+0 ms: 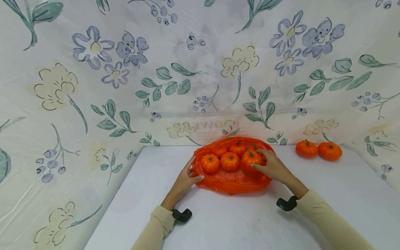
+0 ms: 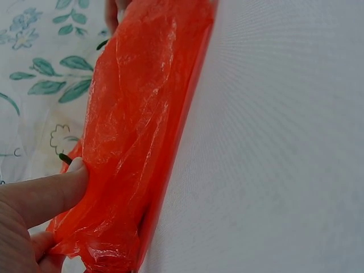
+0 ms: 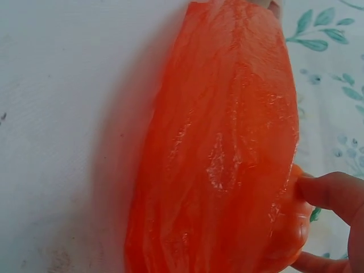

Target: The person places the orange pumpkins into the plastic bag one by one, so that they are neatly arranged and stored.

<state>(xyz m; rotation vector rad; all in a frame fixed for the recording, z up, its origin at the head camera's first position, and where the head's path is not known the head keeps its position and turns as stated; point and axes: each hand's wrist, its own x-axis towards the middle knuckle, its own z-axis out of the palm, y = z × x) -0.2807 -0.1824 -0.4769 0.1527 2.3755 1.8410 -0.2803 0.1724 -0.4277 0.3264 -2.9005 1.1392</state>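
An orange plastic bag (image 1: 232, 182) lies on the white table (image 1: 237, 222) with several small orange pumpkins (image 1: 229, 161) sitting in its open top. My left hand (image 1: 193, 171) pinches the bag's left edge; in the left wrist view the thumb (image 2: 54, 190) presses into the bag (image 2: 136, 131) with curled fingers below it. My right hand (image 1: 260, 162) is at the bag's right side, its fingers curled round the rightmost pumpkin (image 1: 251, 158). In the right wrist view the thumb (image 3: 333, 190) and a finger pinch that pumpkin (image 3: 293, 230) beside the bag (image 3: 222, 148).
Two more pumpkins (image 1: 306, 148) (image 1: 329, 151) stand on the table at the back right. Flowered cloth (image 1: 93, 104) hangs behind and along both sides. Bare table surface lies in front of the bag, and black wrist mounts (image 1: 182, 215) sit on both forearms.
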